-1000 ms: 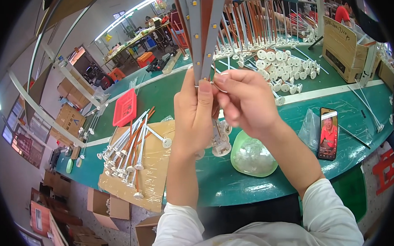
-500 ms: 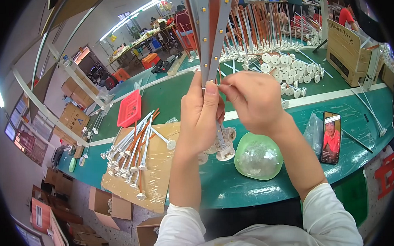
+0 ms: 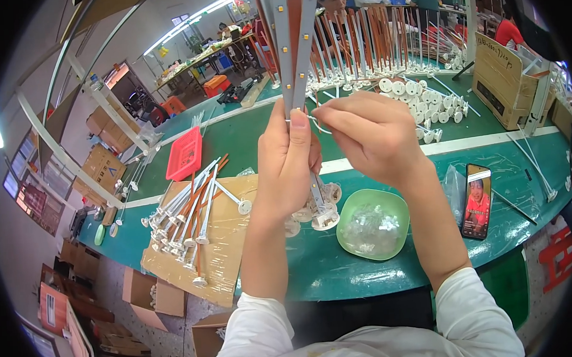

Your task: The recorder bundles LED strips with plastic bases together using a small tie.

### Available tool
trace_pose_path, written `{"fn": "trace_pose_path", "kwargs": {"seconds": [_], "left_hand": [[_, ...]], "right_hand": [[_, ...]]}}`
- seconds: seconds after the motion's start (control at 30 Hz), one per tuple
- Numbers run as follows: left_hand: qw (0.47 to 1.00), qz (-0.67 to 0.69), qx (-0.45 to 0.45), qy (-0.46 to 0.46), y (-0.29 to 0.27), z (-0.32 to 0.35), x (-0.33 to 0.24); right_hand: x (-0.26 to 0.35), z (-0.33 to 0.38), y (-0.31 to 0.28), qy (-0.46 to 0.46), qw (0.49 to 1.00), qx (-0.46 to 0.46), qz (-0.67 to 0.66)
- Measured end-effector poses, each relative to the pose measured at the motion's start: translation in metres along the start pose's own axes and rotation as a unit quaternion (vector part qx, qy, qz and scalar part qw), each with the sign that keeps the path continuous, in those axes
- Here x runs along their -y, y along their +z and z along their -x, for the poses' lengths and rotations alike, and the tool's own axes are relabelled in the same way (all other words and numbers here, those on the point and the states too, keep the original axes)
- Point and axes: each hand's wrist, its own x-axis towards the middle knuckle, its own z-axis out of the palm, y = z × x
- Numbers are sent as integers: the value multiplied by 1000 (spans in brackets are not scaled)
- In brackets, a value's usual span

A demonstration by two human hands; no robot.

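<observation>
Upright in front of me is a bundle of LED strips (image 3: 292, 63), some grey with small yellow chips and some reddish brown. My left hand (image 3: 284, 159) is wrapped round it, the thumb pressed along the near side. Below that hand, round white bases (image 3: 325, 219) stick out from the bundle's lower end. A thin white tie (image 3: 323, 128) curves from the bundle beside my left thumb. My right hand (image 3: 380, 133) pinches it between thumb and fingertips, just right of the bundle. Beneath my right forearm stands a light green bowl (image 3: 389, 198) with clear, shiny small pieces inside.
At left, loose strips with white bases (image 3: 191, 208) lie on cardboard (image 3: 228, 245), near a red plastic basket (image 3: 195, 150). A phone (image 3: 477, 202) leans at right. Farther back are heaped white bases (image 3: 423, 102), standing strips (image 3: 382, 40), a cardboard box (image 3: 499, 83) and a person (image 3: 336, 3).
The bundle and my left hand appear slightly farther left. My right hand has turned a little, and the white tie now shows as a curved loop beside the bundle.
</observation>
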Motion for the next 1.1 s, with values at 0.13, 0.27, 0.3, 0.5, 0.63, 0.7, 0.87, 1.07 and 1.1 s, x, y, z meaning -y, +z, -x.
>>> {"fn": "trace_pose_path", "kwargs": {"seconds": [0.13, 0.27, 0.3, 0.5, 0.63, 0.7, 0.87, 1.07, 1.1], "left_hand": [[999, -34, -6, -21, 4, -1, 0], [999, -18, -30, -11, 7, 6, -2], [998, -11, -51, -26, 10, 15, -5], [996, -17, -64, -56, -21, 94, -56], [973, 6, -194, -121, -73, 201, -79], [958, 29, -239, -156, -108, 254, -81], [881, -38, -383, -275, -191, 417, -76], [610, -184, -682, -358, -261, 657, -36], [585, -200, -690, -376, -257, 695, -26]], "right_hand": [[11, -1, -1, 46, 998, 30, 0], [22, -3, -4, 109, 989, 78, -55], [27, -4, -3, 156, 976, 74, -129], [95, -11, 3, 554, 420, 125, -708], [191, -15, 50, 535, 426, 277, -675], [236, 1, 87, 504, 476, 338, -637], [324, 44, 144, 63, 844, 402, -349], [298, 79, 190, 41, 924, 304, -230], [284, 86, 196, 1, 938, 286, -196]]}}
